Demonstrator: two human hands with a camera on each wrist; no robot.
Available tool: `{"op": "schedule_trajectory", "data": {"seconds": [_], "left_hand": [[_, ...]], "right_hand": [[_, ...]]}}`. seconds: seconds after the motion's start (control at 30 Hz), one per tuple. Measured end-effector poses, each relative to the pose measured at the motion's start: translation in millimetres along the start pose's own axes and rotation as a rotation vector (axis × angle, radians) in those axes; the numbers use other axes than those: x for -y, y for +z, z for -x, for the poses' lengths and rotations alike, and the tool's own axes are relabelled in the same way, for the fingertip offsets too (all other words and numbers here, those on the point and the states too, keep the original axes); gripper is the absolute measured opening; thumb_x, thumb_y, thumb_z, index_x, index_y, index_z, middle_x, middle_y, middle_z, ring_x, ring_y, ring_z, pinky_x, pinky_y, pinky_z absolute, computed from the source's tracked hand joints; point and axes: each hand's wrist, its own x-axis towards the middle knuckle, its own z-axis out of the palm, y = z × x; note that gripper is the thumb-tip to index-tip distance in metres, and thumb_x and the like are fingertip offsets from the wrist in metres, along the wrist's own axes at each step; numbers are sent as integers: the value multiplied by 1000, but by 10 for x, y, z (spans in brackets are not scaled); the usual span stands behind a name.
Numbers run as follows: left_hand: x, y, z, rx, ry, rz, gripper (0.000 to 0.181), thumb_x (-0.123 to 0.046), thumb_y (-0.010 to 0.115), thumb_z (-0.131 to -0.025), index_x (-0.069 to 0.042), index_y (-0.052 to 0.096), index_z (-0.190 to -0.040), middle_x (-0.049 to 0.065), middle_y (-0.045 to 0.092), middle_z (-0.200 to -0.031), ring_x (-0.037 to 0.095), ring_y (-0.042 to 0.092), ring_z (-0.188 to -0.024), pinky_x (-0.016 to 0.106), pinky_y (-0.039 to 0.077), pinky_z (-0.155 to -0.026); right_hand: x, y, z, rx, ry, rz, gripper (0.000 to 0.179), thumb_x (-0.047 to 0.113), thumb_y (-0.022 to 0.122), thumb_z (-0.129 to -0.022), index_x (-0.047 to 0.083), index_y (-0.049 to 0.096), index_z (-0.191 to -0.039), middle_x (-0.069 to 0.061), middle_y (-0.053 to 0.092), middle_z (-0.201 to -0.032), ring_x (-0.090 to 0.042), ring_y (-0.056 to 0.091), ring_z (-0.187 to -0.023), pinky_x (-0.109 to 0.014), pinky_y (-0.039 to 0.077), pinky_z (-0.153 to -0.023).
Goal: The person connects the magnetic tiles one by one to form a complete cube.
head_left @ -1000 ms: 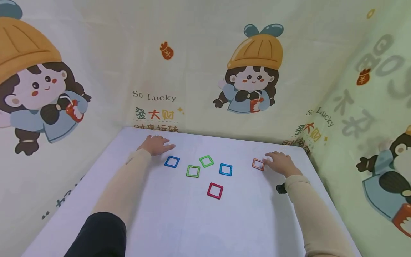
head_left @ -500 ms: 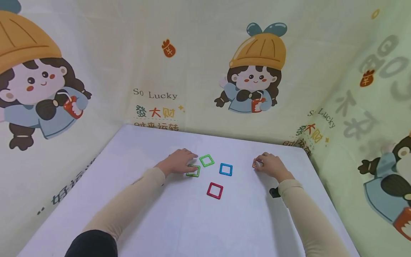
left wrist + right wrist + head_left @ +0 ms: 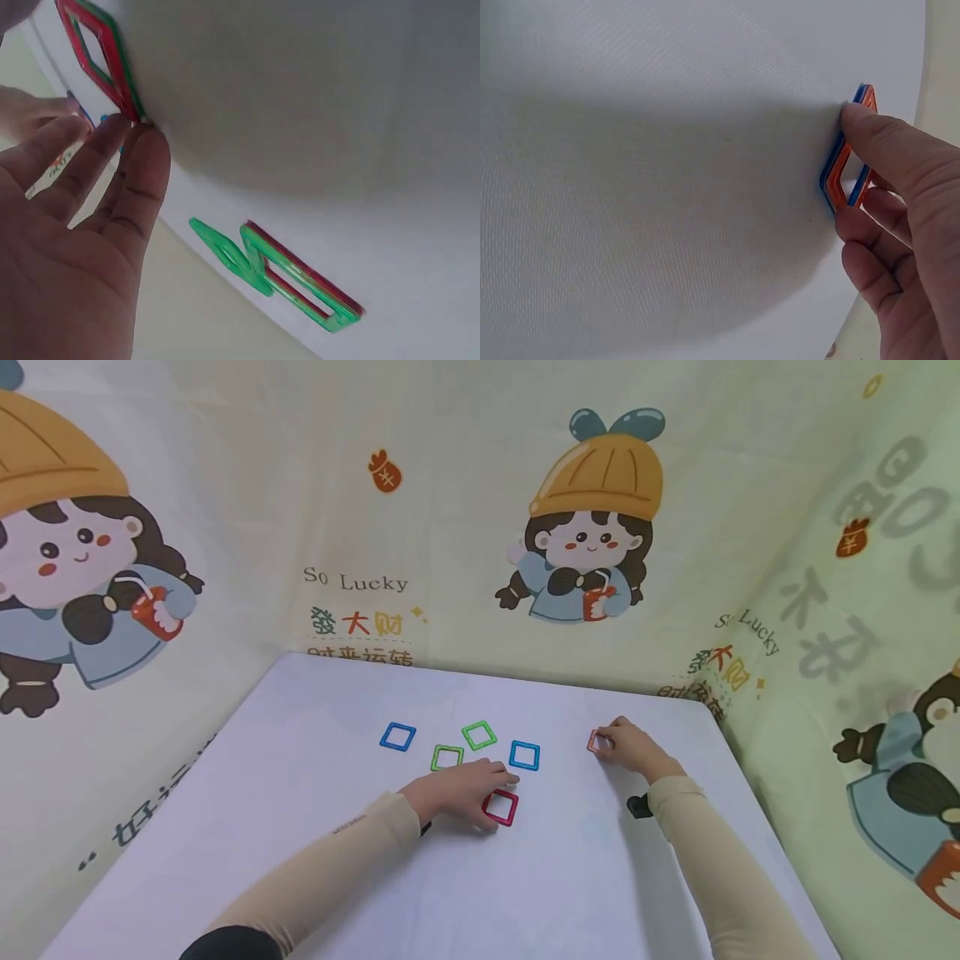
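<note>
My left hand [image 3: 457, 791] reaches around the near red square frame tile [image 3: 514, 811], thumb by its near edge and fingers above its far edge. In the left wrist view, fairly straight fingers [image 3: 146, 172] reach a corner of this red tile [image 3: 116, 64], which shows a green layer beneath. At the right, my right hand [image 3: 630, 750] pinches an orange square frame tile [image 3: 592, 741] between thumb and fingers. The right wrist view shows a blue layer against this orange tile [image 3: 835, 184], tilted in the grip; fingers cover part of it.
Beyond the left hand lie a blue tile [image 3: 402, 725], a green tile [image 3: 448, 746], another green tile [image 3: 491, 732] and a second blue tile [image 3: 525, 744]. They rest on a white tabletop [image 3: 570, 877]. A printed cloth [image 3: 465, 552] hangs behind and beside it.
My left hand has swept right and nearer, from beside the left blue tile across the green tiles to the red one. My right hand has closed on the orange tile and tilted it.
</note>
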Motion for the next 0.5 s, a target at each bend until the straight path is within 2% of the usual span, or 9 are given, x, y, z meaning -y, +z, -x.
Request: {"op": "schedule_trajectory", "data": {"seconds": [0.27, 0.5], "left_hand": [[-46, -31, 4, 10, -42, 11, 66, -36, 82, -87, -24, 56, -146, -7, 57, -134, 10, 51, -119, 26, 52, -96], [-46, -21, 11, 6, -71, 47, 52, -32, 83, -86, -24, 66, -135, -8, 58, -119, 7, 52, -105, 21, 52, -84]], "right_hand": [[-1, -22, -32, 33, 31, -3, 51, 25, 75, -95, -7, 63, -134, -28, 58, -121, -38, 59, -107, -55, 48, -98], [-1, -17, -38, 29, 50, -17, 52, 27, 77, -92, -5, 65, -131, -25, 61, -120, -36, 60, -107, -55, 49, -98]]}}
